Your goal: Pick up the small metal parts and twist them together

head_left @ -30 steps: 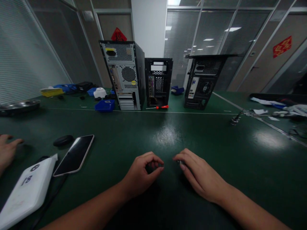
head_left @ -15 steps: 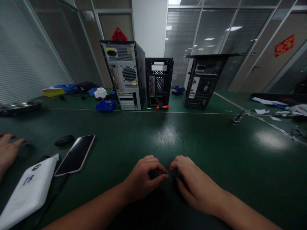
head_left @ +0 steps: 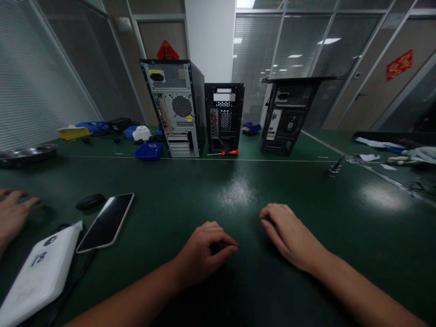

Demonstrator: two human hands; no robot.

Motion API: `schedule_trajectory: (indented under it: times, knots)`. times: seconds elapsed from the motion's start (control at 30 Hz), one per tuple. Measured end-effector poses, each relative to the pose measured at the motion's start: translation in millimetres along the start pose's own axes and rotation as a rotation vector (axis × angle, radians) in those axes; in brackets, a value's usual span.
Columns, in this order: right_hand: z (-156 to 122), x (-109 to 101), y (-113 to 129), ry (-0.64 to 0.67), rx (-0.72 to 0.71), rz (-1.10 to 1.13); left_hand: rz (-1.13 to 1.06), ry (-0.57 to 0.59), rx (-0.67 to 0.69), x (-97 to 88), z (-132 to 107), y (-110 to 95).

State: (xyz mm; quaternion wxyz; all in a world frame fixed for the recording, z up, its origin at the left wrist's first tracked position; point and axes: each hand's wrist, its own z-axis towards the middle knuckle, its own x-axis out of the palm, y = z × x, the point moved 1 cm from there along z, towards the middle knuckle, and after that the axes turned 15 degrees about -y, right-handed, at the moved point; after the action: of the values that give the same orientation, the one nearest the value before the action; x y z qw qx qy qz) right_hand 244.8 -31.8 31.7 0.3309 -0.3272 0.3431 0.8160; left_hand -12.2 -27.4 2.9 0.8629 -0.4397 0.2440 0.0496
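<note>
The left hand (head_left: 204, 254) is clenched thumb-to-forefinger, its contents hidden, and the right hand (head_left: 289, 234) lies released on the dark green table (head_left: 238, 190); a low, steady pinch seems wisest.

Table (head_left: 238, 181) open beyond left hand (head_left: 204, 250) and right hand (head_left: 289, 232); phone (head_left: 105, 221) crowds the left.

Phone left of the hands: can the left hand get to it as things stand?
Probably yes. Only bare green table lies between the left hand and the phone, though that hand's fingers are curled shut.
</note>
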Motion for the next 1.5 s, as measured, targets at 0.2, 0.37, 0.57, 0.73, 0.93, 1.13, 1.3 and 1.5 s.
schedule_trajectory:
  times: [0.2,0.37,0.57,0.73,0.93,1.13,1.3,1.5]
  knots:
    - [-7,-29,-109,-0.165,0.347,-0.027,0.004,-0.038,-0.086,-0.4,1,0]
    - [-16,-32,-155,-0.260,0.497,-0.022,0.011,-0.050,-0.144,-0.9,0,1]
    - [-15,-40,-160,-0.445,0.582,-0.015,0.005,-0.055,-0.147,-1.2,1,0]
    - [-18,-74,-151,-0.677,0.599,0.001,-0.006,-0.064,-0.145,-0.6,1,2]
    - [-20,-88,-151,-0.604,0.588,0.001,-0.006,-0.061,-0.156,-1.4,1,0]
    - [-18,-78,-157,-0.399,0.634,-0.121,-0.001,-0.062,-0.170,-1.5,2,-1]
    - [-21,-73,-162,-0.295,0.655,-0.137,-0.002,-0.062,-0.170,-1.8,1,-1]
    - [-21,-71,-173,-0.230,0.702,-0.112,-0.004,-0.055,-0.181,-1.5,1,-1]
